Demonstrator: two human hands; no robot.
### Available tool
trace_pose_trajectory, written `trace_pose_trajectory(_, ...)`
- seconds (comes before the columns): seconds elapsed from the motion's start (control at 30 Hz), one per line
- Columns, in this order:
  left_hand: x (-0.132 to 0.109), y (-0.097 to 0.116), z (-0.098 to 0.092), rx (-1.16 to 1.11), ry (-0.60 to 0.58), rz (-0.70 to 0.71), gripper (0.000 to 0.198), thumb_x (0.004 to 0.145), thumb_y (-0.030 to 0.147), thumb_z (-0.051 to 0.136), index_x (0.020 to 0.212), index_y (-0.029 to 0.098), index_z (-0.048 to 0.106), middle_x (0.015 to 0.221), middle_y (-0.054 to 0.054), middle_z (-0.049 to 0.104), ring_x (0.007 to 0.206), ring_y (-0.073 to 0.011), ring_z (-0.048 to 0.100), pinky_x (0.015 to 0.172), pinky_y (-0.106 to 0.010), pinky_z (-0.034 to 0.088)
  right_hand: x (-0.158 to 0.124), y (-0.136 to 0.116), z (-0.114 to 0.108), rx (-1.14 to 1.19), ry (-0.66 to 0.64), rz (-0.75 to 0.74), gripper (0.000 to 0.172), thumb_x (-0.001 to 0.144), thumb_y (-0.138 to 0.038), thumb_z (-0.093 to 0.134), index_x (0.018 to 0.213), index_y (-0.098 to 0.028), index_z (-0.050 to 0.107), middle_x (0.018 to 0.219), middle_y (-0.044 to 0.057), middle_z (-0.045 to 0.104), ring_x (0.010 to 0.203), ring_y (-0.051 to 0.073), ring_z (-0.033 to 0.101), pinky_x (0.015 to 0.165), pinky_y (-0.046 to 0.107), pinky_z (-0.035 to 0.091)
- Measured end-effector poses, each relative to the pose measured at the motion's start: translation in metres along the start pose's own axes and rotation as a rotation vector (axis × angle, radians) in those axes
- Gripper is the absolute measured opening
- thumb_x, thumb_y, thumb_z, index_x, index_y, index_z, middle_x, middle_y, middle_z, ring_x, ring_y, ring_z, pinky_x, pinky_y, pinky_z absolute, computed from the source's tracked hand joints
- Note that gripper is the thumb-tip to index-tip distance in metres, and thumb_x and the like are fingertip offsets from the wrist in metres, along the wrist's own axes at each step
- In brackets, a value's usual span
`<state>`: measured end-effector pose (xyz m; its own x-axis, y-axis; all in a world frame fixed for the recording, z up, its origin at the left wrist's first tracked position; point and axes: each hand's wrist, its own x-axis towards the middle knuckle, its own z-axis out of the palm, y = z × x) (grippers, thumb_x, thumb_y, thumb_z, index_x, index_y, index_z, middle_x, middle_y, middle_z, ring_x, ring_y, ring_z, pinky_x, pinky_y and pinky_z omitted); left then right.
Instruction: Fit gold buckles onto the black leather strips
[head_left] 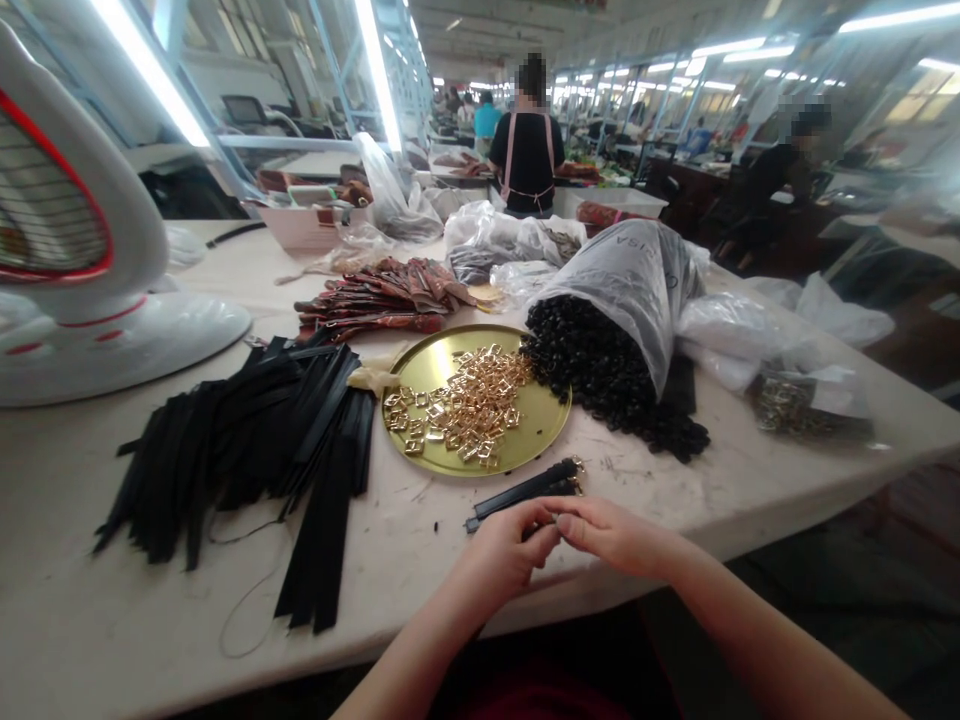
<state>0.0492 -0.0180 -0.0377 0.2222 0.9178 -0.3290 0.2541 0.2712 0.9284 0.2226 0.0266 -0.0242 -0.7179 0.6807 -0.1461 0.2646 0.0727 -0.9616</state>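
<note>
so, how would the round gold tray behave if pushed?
The tray would probably slide rather than tip: it's broad and lies flat. The gold buckles would likely shift, sitting loose in a heap. Pushed right, it may plough into the black pieces heaped at that edge.

I face a wide, pale table (64, 610) stretching from eight o'clock round to three; beyond it, between ten and eleven, runs a pale blue metal frame (300, 144), with one bright light tube (379, 75) at eleven and another slanting at ten; a dark chair (246, 110) stands behind the frame; from one to two o'clock I see ceiling lights (900, 18) receding in rows; a hazy window (930, 100) glows at two; the floor (814, 575) is dark and blurred at four.
</note>
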Motion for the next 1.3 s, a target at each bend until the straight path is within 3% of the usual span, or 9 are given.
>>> trace_pose_trajectory(0.13,0.009,0.002,0.003,-0.114,0.097,0.028,0.027,0.075,0.045,0.051,0.076,0.018,0.056,0.055,0.005,0.054,0.039,-0.0058,0.041,0.039,-0.017,0.031,0.009,0.01,0.011,0.192,0.315,0.056,0.031,0.078,-0.044,0.056,0.093,-0.018,0.055,0.066,-0.002,0.055,0.052,0.01,0.046,0.048,0.023,0.038)
trace_pose_trajectory(0.27,0.015,0.001,0.004,-0.197,0.109,0.01,0.022,0.076,0.04,0.053,0.075,0.018,0.05,0.056,0.005,0.054,0.038,-0.0052,0.044,0.038,-0.017,0.031,0.013,0.017,0.016,0.252,0.446,0.034,0.029,0.074,-0.043,0.062,0.071,-0.019,0.046,0.054,-0.006,0.048,0.048,0.009,0.043,0.046,0.021,0.036)
trace_pose_trajectory(0.43,0.013,0.001,0.004,-0.402,0.132,-0.014,0.027,0.071,0.032,0.061,0.083,0.019,0.041,0.062,0.003,0.06,0.043,-0.0081,0.053,0.04,-0.018,0.037,0.01,0.013,0.018,0.277,0.444,0.038,0.028,0.073,-0.044,0.062,0.072,-0.018,0.049,0.058,-0.004,0.054,0.052,0.01,0.048,0.049,0.023,0.038)
trace_pose_trajectory(0.63,0.001,0.007,0.002,-0.417,0.154,-0.032,0.031,0.07,0.03,0.063,0.079,0.02,0.034,0.062,0.002,0.063,0.046,-0.0102,0.056,0.042,-0.019,0.038,-0.002,0.0,0.022,0.247,0.393,-0.152,0.033,0.084,-0.047,0.045,0.081,-0.017,0.059,0.066,0.001,0.056,0.065,0.014,0.053,0.062,0.027,0.042)
trace_pose_trajectory(0.73,-0.006,0.009,0.005,-0.372,0.149,-0.014,0.031,0.068,0.031,0.064,0.073,0.02,0.035,0.055,0.005,0.058,0.047,-0.0105,0.056,0.043,-0.019,0.038,-0.005,-0.003,0.021,0.299,0.356,-0.074,0.028,0.079,-0.045,0.056,0.072,-0.018,0.055,0.063,-0.002,0.052,0.062,0.012,0.051,0.059,0.025,0.041)
trace_pose_trajectory(0.83,-0.015,0.009,0.009,-0.265,0.139,0.029,0.023,0.071,0.029,0.061,0.069,0.018,0.041,0.053,0.005,0.056,0.049,-0.0095,0.055,0.047,-0.019,0.04,-0.008,-0.004,0.021,0.378,0.214,0.04,0.033,0.07,-0.042,0.067,0.088,-0.018,0.053,0.073,-0.001,0.057,0.068,0.014,0.054,0.063,0.026,0.042)
trace_pose_trajectory(0.93,-0.023,0.007,0.012,-0.166,0.173,0.057,0.012,0.071,0.024,0.058,0.071,0.018,0.048,0.058,0.004,0.057,0.053,-0.0101,0.054,0.051,-0.021,0.042,-0.013,-0.003,0.021,0.291,0.102,0.043,0.037,0.072,-0.041,0.066,0.097,-0.017,0.055,0.085,0.003,0.06,0.079,0.017,0.056,0.071,0.03,0.044)
trace_pose_trajectory(1.1,-0.029,0.002,0.015,-0.03,0.247,0.133,0.013,0.072,0.021,0.055,0.082,0.019,0.048,0.072,0.0,0.063,0.067,-0.0145,0.06,0.06,-0.025,0.046,-0.023,0.001,0.025,0.057,0.23,-0.046,0.027,0.07,-0.037,0.068,0.083,-0.017,0.056,0.074,0.0,0.057,0.069,0.015,0.052,0.064,0.028,0.042)
trace_pose_trajectory(1.3,-0.034,0.002,0.015,-0.021,0.171,0.153,0.019,0.074,0.023,0.055,0.091,0.019,0.047,0.082,-0.003,0.067,0.076,-0.0168,0.063,0.067,-0.027,0.047,-0.029,0.005,0.03,0.028,0.233,-0.098,0.028,0.071,-0.037,0.067,0.087,-0.019,0.053,0.077,0.0,0.057,0.069,0.014,0.051,0.064,0.027,0.042)
